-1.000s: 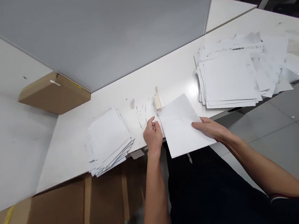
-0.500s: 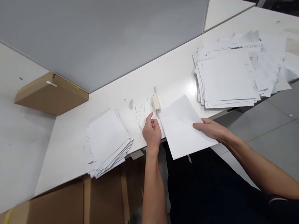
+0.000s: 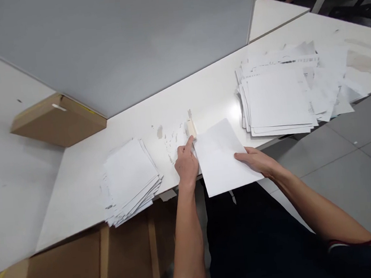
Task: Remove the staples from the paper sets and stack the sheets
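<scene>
White sheet [image 3: 220, 155] overhanging the worktop's [image 3: 200, 91] near edge, right hand [image 3: 256, 162] pinching its right side, left hand [image 3: 186, 166] at its left side, fingers curled, forefinger out to a small cream block [image 3: 191, 127], grip unclear

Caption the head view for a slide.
Right hand on a white sheet at the table edge, left hand at its left side, between a small stack and a larger pile.

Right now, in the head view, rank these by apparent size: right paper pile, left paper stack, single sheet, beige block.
Largest: right paper pile.
Then single sheet and left paper stack, too alike to rank.
Smallest: beige block.
</scene>
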`<action>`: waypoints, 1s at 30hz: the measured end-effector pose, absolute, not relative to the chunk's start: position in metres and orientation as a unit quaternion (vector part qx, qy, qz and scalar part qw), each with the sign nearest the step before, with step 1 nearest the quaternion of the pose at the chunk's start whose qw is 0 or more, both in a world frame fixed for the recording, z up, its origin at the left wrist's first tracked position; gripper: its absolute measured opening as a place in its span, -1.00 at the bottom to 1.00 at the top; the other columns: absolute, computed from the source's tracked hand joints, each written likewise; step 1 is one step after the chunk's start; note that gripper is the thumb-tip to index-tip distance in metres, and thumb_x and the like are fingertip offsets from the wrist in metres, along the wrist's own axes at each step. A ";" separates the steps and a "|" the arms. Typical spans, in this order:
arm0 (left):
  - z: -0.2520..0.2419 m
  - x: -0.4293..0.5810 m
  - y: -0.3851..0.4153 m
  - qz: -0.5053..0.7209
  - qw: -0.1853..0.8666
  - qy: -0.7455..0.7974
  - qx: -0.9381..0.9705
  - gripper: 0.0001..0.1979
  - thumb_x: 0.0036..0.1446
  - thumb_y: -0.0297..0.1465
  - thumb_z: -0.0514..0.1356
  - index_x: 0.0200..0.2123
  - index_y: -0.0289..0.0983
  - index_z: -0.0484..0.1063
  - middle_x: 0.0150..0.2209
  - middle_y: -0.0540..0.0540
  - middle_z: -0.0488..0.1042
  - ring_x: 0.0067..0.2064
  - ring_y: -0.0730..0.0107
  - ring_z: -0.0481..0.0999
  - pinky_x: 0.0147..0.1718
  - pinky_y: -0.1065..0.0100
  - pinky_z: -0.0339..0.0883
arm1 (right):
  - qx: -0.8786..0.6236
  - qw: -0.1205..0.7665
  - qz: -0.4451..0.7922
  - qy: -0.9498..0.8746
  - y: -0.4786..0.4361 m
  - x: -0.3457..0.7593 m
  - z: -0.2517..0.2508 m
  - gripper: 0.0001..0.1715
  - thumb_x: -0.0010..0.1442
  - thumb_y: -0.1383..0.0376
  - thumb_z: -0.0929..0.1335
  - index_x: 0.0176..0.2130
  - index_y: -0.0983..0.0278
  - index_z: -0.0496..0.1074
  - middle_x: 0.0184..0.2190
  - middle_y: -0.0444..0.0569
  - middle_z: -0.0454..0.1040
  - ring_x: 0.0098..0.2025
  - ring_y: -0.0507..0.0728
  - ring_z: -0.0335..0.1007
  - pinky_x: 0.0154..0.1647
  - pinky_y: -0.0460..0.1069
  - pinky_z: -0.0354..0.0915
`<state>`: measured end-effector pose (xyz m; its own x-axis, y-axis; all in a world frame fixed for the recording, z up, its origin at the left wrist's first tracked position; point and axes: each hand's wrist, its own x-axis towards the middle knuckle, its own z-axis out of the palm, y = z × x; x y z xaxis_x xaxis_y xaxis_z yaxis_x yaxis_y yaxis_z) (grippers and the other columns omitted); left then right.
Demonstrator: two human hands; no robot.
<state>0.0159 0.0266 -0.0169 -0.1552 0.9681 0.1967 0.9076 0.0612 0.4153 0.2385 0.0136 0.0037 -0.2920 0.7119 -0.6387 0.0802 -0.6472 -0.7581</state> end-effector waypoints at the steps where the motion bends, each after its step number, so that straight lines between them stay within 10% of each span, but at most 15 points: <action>1: -0.018 0.016 0.027 0.221 0.064 0.728 0.646 -0.50 0.14 -0.52 -0.10 0.12 -0.01 0.17 -0.30 -0.07 0.28 -0.45 0.45 0.28 -0.55 0.45 0.11 | -0.547 0.224 0.720 -0.364 0.013 0.238 0.004 -0.62 0.06 0.18 0.31 -0.13 0.30 0.38 -0.39 -0.01 0.52 -0.45 0.10 0.42 -0.54 -0.10 0.28; 12: -0.016 0.018 0.019 0.336 0.080 0.709 0.615 -0.55 0.19 -0.40 -0.14 0.16 -0.16 0.12 -0.25 -0.11 0.39 -0.27 0.37 0.37 -0.34 0.40 0.24 | -0.610 0.307 0.568 -0.460 0.031 0.283 0.046 -0.55 0.06 0.19 0.32 -0.05 0.29 0.33 -0.26 0.06 0.50 -0.34 0.15 0.44 -0.41 -0.01 0.37; 24: -0.020 0.015 0.013 0.363 0.088 0.703 0.605 -0.59 0.18 -0.38 -0.11 0.09 -0.26 0.22 -0.18 -0.18 0.44 -0.16 0.33 0.41 -0.18 0.35 0.26 | -0.790 0.292 0.089 -0.531 0.090 0.358 0.053 -0.35 0.10 0.10 0.30 0.12 0.28 0.13 -0.02 0.19 0.26 0.00 0.31 0.23 0.00 0.24 0.13; 30: -0.025 0.014 0.018 0.386 0.079 0.696 0.601 -0.60 0.17 -0.37 -0.09 0.06 -0.26 0.25 -0.22 -0.15 0.46 -0.23 0.38 0.43 -0.23 0.38 0.28 | -0.622 0.365 0.190 -0.666 0.080 0.260 0.065 -0.56 0.18 0.23 0.25 0.04 0.35 0.26 -0.05 0.16 0.33 -0.17 0.14 0.33 -0.14 0.08 0.27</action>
